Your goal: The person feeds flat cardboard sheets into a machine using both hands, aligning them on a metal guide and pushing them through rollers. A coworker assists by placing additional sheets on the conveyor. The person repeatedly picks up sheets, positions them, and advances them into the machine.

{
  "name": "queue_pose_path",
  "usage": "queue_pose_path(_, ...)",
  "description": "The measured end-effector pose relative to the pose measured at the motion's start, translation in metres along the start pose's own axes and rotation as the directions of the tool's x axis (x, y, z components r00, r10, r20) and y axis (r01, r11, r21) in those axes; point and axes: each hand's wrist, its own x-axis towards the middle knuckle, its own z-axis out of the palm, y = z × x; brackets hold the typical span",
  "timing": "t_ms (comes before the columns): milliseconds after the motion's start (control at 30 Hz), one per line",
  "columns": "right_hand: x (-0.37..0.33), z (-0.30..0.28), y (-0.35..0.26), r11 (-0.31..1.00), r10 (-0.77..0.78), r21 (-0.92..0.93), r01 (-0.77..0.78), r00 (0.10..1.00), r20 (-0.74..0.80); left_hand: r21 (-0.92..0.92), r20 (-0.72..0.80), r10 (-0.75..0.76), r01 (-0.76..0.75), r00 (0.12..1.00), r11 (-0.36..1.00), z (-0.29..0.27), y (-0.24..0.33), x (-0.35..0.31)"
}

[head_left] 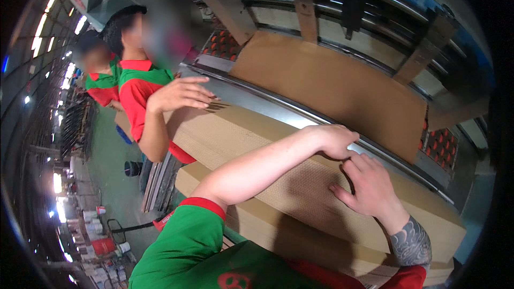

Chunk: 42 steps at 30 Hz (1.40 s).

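A thick stack of corrugated cardboard point(241, 142) lies across the space in front of me, its fluted edges showing. My left hand point(336, 140) reaches across to the stack's far side with its fingers curled. Whatever may be inside those fingers is hidden. Just nearer to me, my right hand point(367, 182) is over the stack with thumb and fingers apart, its fingertips close to the left hand. Beyond both hands, a large brown cardboard sheet point(326, 85) lies flat in a machine point(308, 8). A co-worker's hand point(184, 93) is at the stack's left end.
A metal bar point(300, 109) runs along the machine's front, between stack and sheet. Metal brackets point(305, 16) reach down over the sheet. Orange rollers point(441, 150) flank it. Two people in red and green shirts point(140, 77) are at the left. A dark bucket point(133, 168) stands on the green floor.
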Motion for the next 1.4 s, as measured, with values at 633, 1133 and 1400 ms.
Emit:
queue_pose_path(633,-0.009,0.01,-0.025,0.999,-0.015,-0.051,0.017,0.999,0.036,0.018,-0.148,-0.036,0.039,0.988,0.999,0.01,-0.008,-0.022)
queue_pose_path(1133,-0.008,0.001,-0.028,0.996,-0.054,-0.063,0.06,0.995,0.087,0.001,-0.047,-0.041,0.041,0.998,0.999,0.004,0.007,-0.026)
queue_pose_path(1400,-0.007,0.001,-0.026,0.996,-0.078,-0.045,0.081,0.994,0.077,-0.002,0.007,-0.057,0.057,0.998,0.998,0.004,0.013,-0.025)
